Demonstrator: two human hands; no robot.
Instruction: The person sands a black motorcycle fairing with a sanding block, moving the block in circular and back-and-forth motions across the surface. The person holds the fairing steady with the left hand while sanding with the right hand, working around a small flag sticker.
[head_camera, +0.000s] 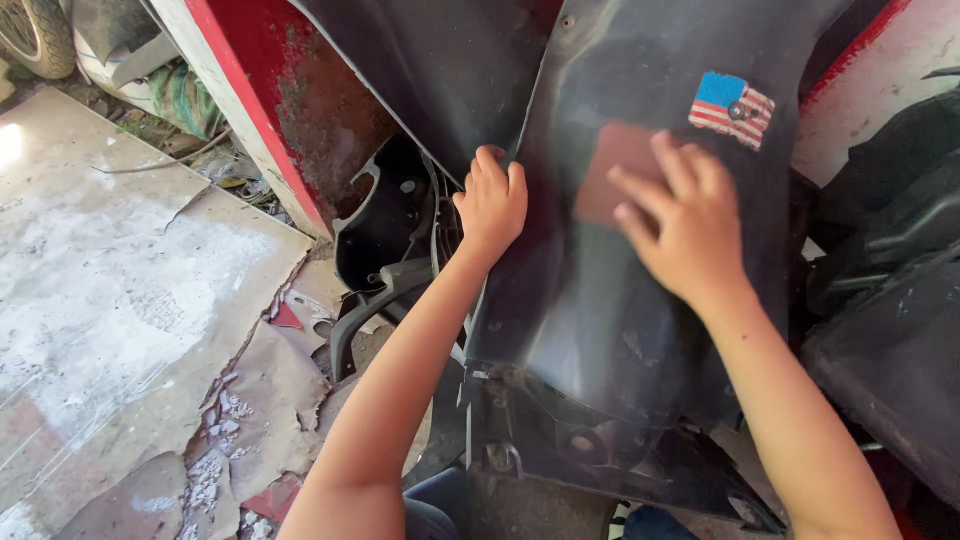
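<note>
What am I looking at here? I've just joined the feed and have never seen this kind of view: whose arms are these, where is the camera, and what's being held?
There is no machine here. The single picture comes from a camera worn on a person's head, looking down at their own two bare arms.

The left hand grips the left edge of a large dark plastic body panel, which looks like a vehicle fairing. The right hand presses a reddish-brown sheet, probably sandpaper, flat against the panel; it is blurred, so it seems to be moving. A striped flag sticker sits up and to the right of that hand.

Left of the panel lie worn cardboard sheets on the ground, behind them a red and white wall. More dark parts sit on the right.
</note>
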